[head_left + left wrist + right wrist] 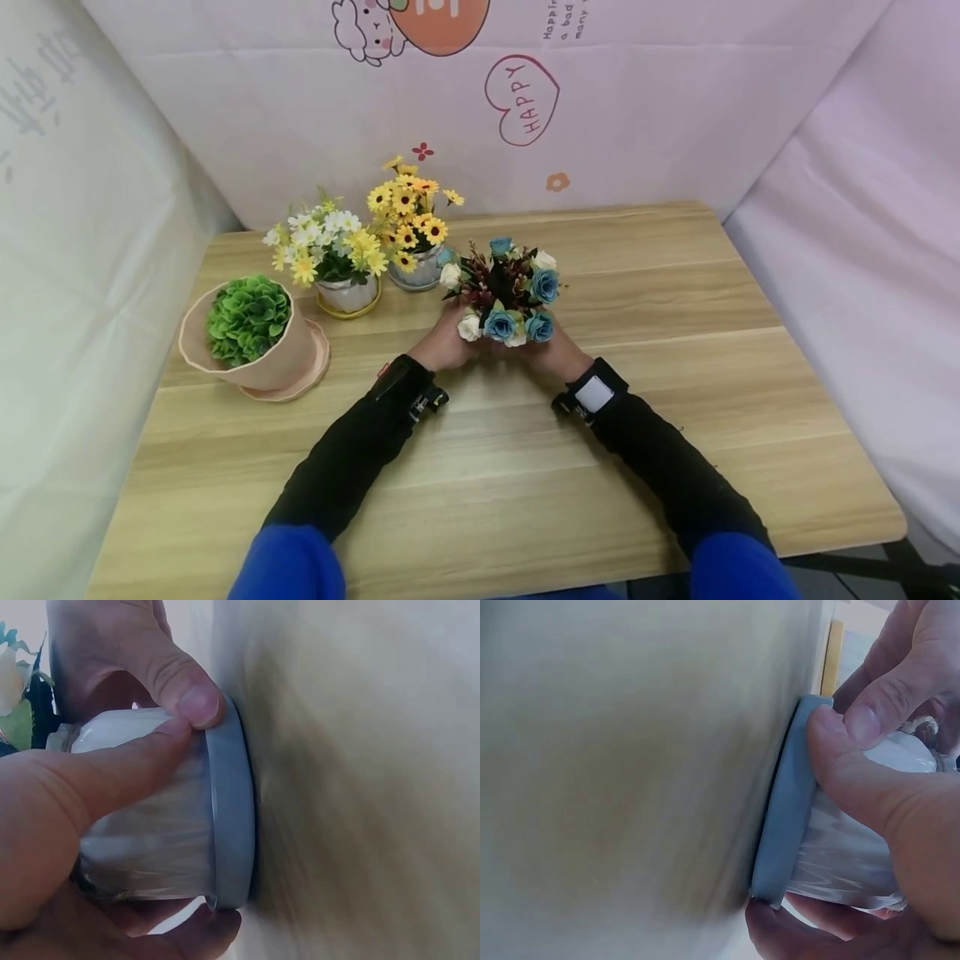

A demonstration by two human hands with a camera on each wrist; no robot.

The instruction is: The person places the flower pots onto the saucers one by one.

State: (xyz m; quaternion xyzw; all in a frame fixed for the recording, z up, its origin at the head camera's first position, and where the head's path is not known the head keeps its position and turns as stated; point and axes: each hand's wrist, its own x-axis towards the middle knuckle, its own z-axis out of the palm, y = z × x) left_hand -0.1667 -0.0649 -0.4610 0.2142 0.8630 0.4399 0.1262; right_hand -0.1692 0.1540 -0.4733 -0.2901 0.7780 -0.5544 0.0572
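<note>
Both hands hold a small white flower pot [150,847] from its two sides. Its artificial blue and white roses [500,323] fan out above the hands in the head view and hide the pot there. A blue-grey saucer [786,825] sits under the pot, close against the tabletop. My left hand [452,337] curls round the left side, its thumb lying along the pot wall toward the saucer rim. From the right, my right hand [553,353] grips the pot, thumb tip at the saucer's edge. In both wrist views the two thumbs meet near that rim.
Left of the hands stand a pot of yellow flowers [405,204], a pot of white and yellow flowers [330,242] on a yellow saucer, and a pink pot [279,367] with a green plant. Behind the wooden table [697,333] hangs a printed white cloth [637,108].
</note>
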